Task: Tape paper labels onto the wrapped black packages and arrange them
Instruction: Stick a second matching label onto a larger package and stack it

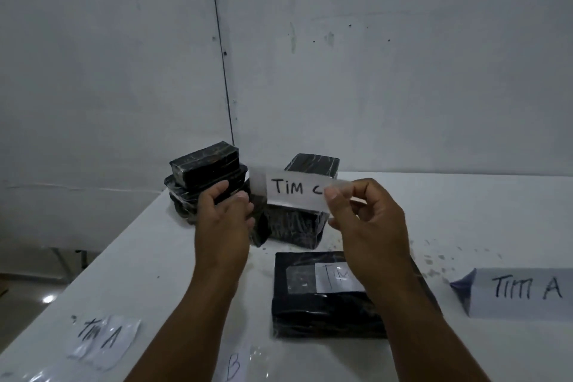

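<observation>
Here we see both hands raised above white table (pixel 148 273) — right hand (pixel 369 220) and left hand (pixel 224 214) pinch "TIM C" paper label (pixel 294 191) on clear tape, just above labelled black package (pixel 316 298); stacked packages (pixel 204 177) behind.

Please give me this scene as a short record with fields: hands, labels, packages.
right hand: pinches the held label, reading "TIM C"
left hand: grips the label's tape end
near package: flat, label already taped on
far packages: stacked
loose labels: "TIM A" on the table; folded "TIM A"
</observation>
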{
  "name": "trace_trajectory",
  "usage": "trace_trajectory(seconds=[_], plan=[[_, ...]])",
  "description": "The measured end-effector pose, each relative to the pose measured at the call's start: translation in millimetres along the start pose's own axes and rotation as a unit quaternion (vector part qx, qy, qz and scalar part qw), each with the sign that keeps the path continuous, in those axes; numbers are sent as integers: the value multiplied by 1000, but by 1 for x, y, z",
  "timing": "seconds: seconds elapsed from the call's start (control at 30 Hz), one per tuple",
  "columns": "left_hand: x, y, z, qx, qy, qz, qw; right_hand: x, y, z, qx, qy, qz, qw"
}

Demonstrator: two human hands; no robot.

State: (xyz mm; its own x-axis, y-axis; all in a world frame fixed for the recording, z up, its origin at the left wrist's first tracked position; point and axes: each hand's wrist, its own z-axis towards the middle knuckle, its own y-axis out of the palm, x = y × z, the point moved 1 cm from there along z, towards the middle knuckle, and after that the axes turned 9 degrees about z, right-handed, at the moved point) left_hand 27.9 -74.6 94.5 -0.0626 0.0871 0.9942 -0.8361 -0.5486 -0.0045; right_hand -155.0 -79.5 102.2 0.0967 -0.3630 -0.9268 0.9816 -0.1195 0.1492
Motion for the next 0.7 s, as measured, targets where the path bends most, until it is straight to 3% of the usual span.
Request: trace_trajectory(seconds=[0.1,0.2,0.3,0.4,0.57,0.7], plan=[[-12,19,16,-59,49,134,988,0,-1,10,33,-8,63,997],[-21,40,20,-135,120,311,933,7,-5,16,66,-13,121,990],[-26,62,20,-159,93,433,882,20,-10,18,86,11,163,983],[-27,77,23,-155,62,490,855,29,-15,19,92,19,173,981],[-36,88,35,-86,75,497,860,36,-20,18,99,23,136,985],[-35,86,40,-87,92,447,885,35,-22,20,98,35,143,984]])
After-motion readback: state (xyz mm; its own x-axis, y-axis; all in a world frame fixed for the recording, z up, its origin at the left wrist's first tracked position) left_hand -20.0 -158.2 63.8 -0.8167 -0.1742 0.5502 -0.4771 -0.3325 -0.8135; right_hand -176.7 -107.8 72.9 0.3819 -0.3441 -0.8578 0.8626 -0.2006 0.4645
